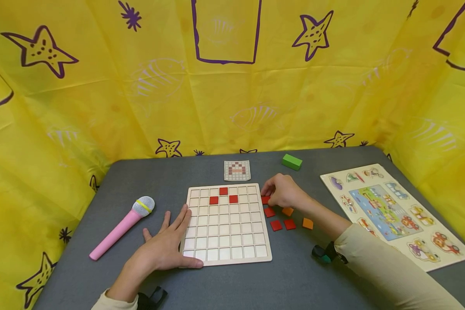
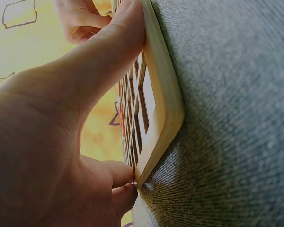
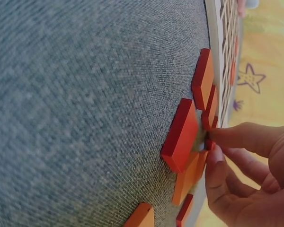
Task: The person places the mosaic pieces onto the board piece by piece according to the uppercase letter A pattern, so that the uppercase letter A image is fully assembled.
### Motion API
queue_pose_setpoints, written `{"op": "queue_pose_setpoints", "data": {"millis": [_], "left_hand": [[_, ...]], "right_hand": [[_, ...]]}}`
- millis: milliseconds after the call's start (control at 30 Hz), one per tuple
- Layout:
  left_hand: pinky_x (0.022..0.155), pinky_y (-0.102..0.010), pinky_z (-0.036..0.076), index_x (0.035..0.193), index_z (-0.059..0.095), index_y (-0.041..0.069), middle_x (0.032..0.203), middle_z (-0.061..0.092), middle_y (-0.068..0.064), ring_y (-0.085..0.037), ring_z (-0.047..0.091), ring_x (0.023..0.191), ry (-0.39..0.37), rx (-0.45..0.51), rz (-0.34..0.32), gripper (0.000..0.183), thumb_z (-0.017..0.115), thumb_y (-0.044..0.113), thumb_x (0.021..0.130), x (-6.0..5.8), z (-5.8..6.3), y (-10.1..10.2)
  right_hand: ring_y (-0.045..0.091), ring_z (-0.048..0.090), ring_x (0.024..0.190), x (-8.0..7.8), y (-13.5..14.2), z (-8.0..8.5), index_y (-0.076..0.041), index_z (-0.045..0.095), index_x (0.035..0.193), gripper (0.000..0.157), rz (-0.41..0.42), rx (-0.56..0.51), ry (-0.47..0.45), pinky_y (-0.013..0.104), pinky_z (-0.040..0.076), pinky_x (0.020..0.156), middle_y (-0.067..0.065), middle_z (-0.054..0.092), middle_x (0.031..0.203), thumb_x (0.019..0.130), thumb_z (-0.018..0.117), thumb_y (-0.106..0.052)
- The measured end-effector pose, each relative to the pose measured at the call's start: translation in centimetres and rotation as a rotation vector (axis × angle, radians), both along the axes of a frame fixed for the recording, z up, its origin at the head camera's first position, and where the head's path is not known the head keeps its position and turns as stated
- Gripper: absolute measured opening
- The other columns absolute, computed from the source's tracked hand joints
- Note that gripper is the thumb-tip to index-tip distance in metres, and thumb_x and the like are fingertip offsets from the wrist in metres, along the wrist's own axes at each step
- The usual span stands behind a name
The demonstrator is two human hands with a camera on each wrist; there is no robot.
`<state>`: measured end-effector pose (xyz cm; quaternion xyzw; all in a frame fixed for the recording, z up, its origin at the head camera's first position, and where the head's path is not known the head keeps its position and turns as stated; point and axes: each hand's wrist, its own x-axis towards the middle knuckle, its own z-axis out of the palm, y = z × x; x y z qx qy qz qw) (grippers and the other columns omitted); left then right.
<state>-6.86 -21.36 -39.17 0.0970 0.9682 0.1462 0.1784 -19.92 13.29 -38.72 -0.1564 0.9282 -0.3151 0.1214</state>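
Observation:
A wooden grid board lies on the table with three red tiles in its upper cells. My left hand rests along the board's left side, fingers stretched out, with the thumb on the near rim. To the right of the board, my right hand pinches a small red tile between thumb and fingertips, partly hidden by them. Several loose red tiles and orange tiles lie close below that hand.
A paper pattern card lies behind the board, with a green block to its right. The pink toy microphone is at the left. On the right, a picture puzzle board lies partly behind the right forearm. Yellow cloth surrounds the table.

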Motion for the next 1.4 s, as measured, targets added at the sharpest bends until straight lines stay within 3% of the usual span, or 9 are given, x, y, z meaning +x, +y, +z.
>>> {"op": "queue_pose_setpoints", "data": {"millis": [367,700,967,1400], "left_hand": [[0.09,-0.098,0.005,0.169,0.011,0.013,0.178,0.001,-0.003,-0.058,0.009,0.156,-0.002,-0.003,0.0,0.145,0.082,0.082,0.063,-0.1,0.0,-0.1],[0.09,-0.098,0.005,0.169,0.01,0.014,0.178,0.001,-0.002,-0.058,0.009,0.156,-0.005,-0.013,0.001,0.146,0.082,0.082,0.062,-0.2,0.0,0.0],[0.09,-0.098,0.005,0.169,0.01,0.015,0.178,0.0,-0.002,-0.057,0.009,0.156,-0.008,-0.013,0.0,0.145,0.082,0.082,0.062,-0.2,0.0,0.0],[0.092,-0.098,0.005,0.169,0.01,0.015,0.178,0.001,-0.001,-0.056,0.008,0.157,-0.009,-0.007,0.007,0.145,0.082,0.083,0.062,-0.1,0.0,0.0]], "right_hand": [[0.019,0.06,0.068,-0.1,0.1,0.7,-0.009,0.082,0.095,0.027,-0.034,-0.014,-0.044,0.027,0.048,0.054,0.003,0.071,0.079,0.074,0.073,0.007],[0.018,0.064,0.073,0.2,-0.2,1.0,-0.009,0.083,0.097,0.028,-0.025,-0.053,-0.025,0.028,0.054,0.063,0.002,0.077,0.084,0.075,0.074,0.007],[0.018,0.062,0.075,0.4,-0.7,1.3,-0.012,0.084,0.097,0.028,0.003,-0.055,-0.006,0.03,0.052,0.065,0.003,0.077,0.09,0.076,0.076,0.004],[0.017,0.062,0.075,0.6,-2.1,1.0,-0.014,0.085,0.095,0.027,0.013,-0.113,0.002,0.03,0.052,0.067,-0.001,0.076,0.083,0.074,0.078,0.002]]}}
